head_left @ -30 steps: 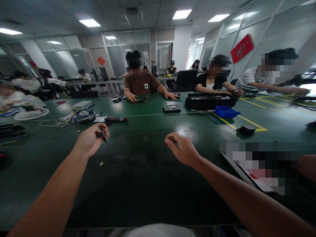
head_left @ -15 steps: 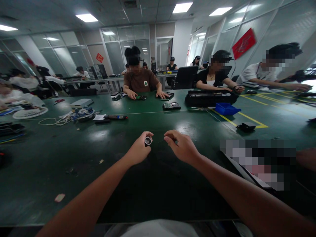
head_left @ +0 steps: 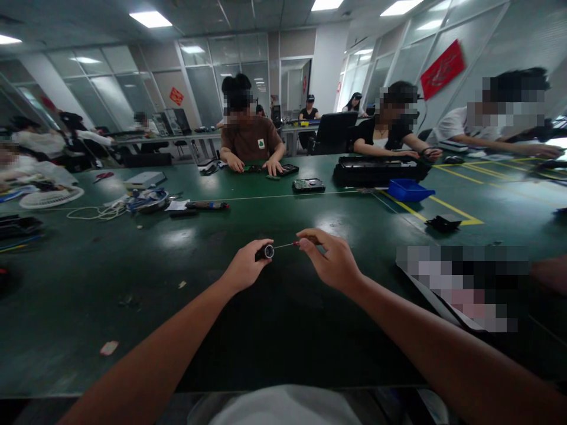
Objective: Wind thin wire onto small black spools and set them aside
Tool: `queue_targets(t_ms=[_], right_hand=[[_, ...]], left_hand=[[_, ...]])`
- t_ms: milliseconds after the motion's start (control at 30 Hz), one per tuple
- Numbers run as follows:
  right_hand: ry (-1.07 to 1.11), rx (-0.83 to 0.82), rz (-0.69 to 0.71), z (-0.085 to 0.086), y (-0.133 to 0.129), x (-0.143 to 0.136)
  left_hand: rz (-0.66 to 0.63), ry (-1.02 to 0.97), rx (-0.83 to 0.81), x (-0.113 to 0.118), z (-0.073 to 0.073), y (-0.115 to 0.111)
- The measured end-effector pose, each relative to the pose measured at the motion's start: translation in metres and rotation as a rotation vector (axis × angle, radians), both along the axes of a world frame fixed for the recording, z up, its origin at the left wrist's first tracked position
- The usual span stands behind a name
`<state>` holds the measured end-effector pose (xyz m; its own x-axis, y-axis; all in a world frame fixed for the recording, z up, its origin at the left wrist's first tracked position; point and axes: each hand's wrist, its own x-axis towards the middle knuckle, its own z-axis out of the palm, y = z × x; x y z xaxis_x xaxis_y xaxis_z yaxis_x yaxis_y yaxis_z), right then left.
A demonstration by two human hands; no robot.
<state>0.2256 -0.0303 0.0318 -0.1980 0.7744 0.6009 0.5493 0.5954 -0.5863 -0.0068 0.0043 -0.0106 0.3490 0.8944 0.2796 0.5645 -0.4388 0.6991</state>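
My left hand (head_left: 248, 264) is closed round a small black cylinder with a silver-rimmed round end (head_left: 268, 251), which faces towards me and to the right. Between thumb and fingertips, my right hand (head_left: 330, 257) pinches a thin screwdriver (head_left: 284, 245) by its red handle. Its slim metal shaft points left, with the tip close to the cylinder's rim. Whether the tip touches the rim, I cannot tell. Both hands are above the green table (head_left: 283, 330), and the inside of the cylinder is too dark to make out.
Across the table a person in a brown shirt (head_left: 254, 139) handles circuit boards. A hard drive (head_left: 309, 185), a long black housing (head_left: 381, 172) and a blue tray (head_left: 410, 189) lie ahead. Cables (head_left: 104, 211) and a dark pen-like tool (head_left: 206, 205) are at the left.
The screwdriver's shaft and red handle now show plainly between my hands. My left hand has turned the cylinder slightly. Across the table, the person's hands have moved closer together.
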Motion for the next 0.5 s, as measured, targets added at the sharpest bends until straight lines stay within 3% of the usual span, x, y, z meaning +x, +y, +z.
queue_targets(t_ms=[300, 500], right_hand=[[-0.038, 0.002, 0.056, -0.0025, 0.0004, -0.0019], [-0.025, -0.064, 0.007, -0.0017, 0.0016, -0.0013]], left_hand=[[-0.006, -0.006, -0.003, -0.0015, -0.0002, 0.0005], [0.004, 0.009, -0.001, -0.0014, 0.0010, -0.0011]])
